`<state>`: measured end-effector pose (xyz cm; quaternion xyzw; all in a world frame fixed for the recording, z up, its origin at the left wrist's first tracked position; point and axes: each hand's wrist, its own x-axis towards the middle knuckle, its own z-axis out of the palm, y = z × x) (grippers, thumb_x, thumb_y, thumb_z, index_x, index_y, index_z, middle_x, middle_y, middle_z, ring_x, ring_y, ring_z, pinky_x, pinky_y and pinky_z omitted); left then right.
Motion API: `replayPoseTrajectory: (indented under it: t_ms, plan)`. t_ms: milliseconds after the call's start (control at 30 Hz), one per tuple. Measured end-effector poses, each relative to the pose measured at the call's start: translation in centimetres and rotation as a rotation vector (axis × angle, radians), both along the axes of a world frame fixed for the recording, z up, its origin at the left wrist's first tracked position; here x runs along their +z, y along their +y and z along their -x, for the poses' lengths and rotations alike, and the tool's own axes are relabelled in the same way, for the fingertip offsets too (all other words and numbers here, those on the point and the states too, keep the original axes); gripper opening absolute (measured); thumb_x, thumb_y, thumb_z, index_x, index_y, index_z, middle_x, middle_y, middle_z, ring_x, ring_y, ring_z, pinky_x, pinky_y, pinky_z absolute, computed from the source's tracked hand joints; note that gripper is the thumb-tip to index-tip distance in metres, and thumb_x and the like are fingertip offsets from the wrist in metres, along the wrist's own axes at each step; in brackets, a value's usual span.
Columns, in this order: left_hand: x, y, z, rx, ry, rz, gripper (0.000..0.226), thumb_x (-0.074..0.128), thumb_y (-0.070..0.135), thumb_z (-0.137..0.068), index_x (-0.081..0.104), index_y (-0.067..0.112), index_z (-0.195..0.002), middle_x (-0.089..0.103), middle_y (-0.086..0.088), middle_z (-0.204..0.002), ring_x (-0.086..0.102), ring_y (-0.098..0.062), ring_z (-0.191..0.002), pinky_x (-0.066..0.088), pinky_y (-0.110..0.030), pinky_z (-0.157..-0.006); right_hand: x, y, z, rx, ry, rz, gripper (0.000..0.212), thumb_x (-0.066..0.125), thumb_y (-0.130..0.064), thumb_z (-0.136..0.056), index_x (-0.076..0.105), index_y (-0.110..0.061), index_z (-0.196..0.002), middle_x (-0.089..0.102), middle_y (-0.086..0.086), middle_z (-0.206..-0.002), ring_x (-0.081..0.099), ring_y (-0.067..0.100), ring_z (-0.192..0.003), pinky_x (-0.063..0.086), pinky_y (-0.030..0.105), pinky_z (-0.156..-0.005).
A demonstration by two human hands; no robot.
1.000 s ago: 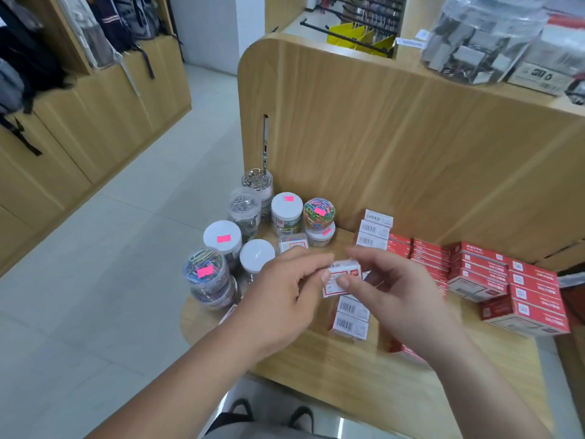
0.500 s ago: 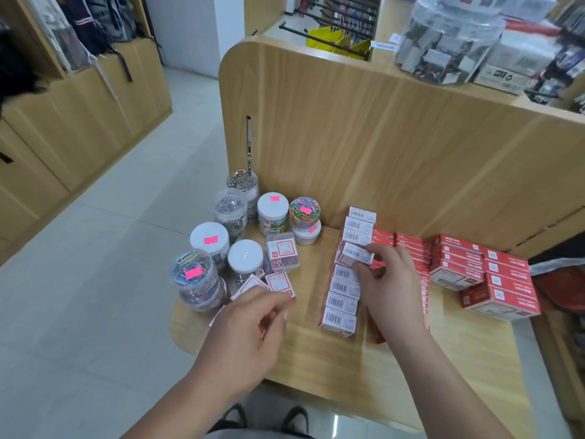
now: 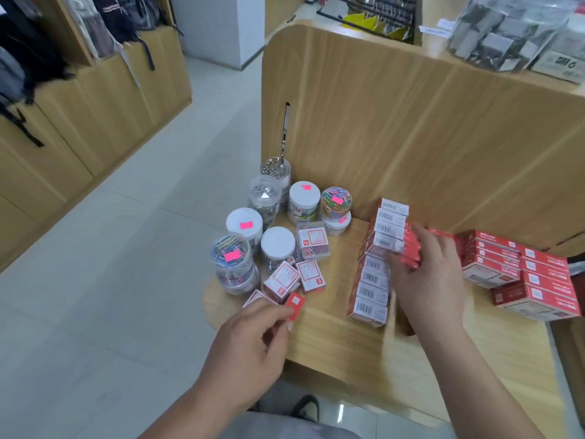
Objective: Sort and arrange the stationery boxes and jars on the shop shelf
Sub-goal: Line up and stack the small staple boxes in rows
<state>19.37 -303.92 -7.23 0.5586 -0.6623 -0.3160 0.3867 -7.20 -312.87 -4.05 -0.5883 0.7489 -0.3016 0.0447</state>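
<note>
On the low wooden shelf [image 3: 335, 340], a row of small red boxes [image 3: 368, 293] with barcode ends runs from front to back. My right hand [image 3: 427, 277] lies over the middle of this row, fingers and thumb curled round one box [image 3: 387, 243]. My left hand [image 3: 253, 337] pinches a small red box [image 3: 293, 305] at the shelf's front left, beside loose white-and-red boxes [image 3: 283, 278]. Several jars of clips [image 3: 278, 243] with white lids and pink tags cluster at the shelf's left end.
Larger red boxes [image 3: 522, 274] are stacked at the right of the shelf. A tall wooden back panel [image 3: 411, 122] rises behind it, with a jar of binder clips [image 3: 503, 30] on top. Grey floor [image 3: 110, 280] and wooden cupboards [image 3: 79, 122] with hanging bags lie to the left.
My right hand carried the small box from mid-air into the barcode row and stays on it. My left hand dropped to the loose boxes and picked up a small red one.
</note>
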Motion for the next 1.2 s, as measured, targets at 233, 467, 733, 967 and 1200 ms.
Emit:
replayPoseTrajectory:
  t_ms: [233,467,733,967,1200]
  plan:
    - [-0.8,1.5,-3.5,0.162,-0.050,-0.037,0.017,0.082,0.023,-0.083,0.070,0.036,-0.086,0.062,0.015,-0.077,0.057,-0.004,-0.060,0.044,-0.014,-0.059,0.6,2.8,-9.1,0.395,-0.113,-0.096,0.012,0.077,-0.038,-0.086,0.075,-0.026,-0.090,0.063,-0.010,-0.084,0.061,0.007,-0.072,0.053,0.036,-0.069]
    - [-1.8,0.6,-4.6,0.204,-0.116,-0.225,0.031,0.076,0.056,-0.076,0.063,0.049,-0.103,0.059,0.011,-0.073,0.056,-0.006,-0.065,0.045,-0.023,-0.059,-1.7,2.4,-13.6,0.343,-0.062,-0.318,0.038,0.074,-0.062,-0.077,0.063,-0.026,-0.084,0.048,-0.009,-0.088,0.058,0.018,-0.084,0.052,0.040,-0.074]
    - [-2.9,0.1,-3.5,0.251,-0.049,-0.226,0.039,0.076,0.061,-0.071,0.066,0.046,-0.106,0.056,0.018,-0.094,0.061,0.000,-0.082,0.052,-0.024,-0.071,-1.6,3.5,-13.3,0.351,-0.222,-0.275,0.046,0.085,-0.035,-0.076,0.066,-0.034,-0.118,0.063,-0.015,-0.103,0.057,0.006,-0.084,0.050,0.029,-0.079]
    - [-2.2,0.9,-3.4,0.282,0.211,-0.315,0.040,0.085,0.023,-0.077,0.055,0.040,-0.095,0.070,0.011,-0.075,0.066,-0.010,-0.069,0.053,-0.032,-0.065,-0.8,3.7,-12.3,0.260,-0.526,-0.179,0.042,0.083,-0.010,-0.079,0.056,-0.034,-0.099,0.067,-0.017,-0.087,0.061,0.008,-0.069,0.050,0.024,-0.067]
    - [2.5,0.3,-1.9,0.105,0.359,-0.244,0.060,0.075,0.005,-0.086,0.062,0.048,-0.126,0.074,0.016,-0.109,0.070,-0.011,-0.094,0.055,-0.023,-0.084,2.2,4.0,-9.3,0.119,-1.048,-0.107,0.039,0.076,0.002,-0.086,0.065,-0.016,-0.118,0.073,0.009,-0.095,0.074,0.029,-0.079,0.060,0.031,-0.061]
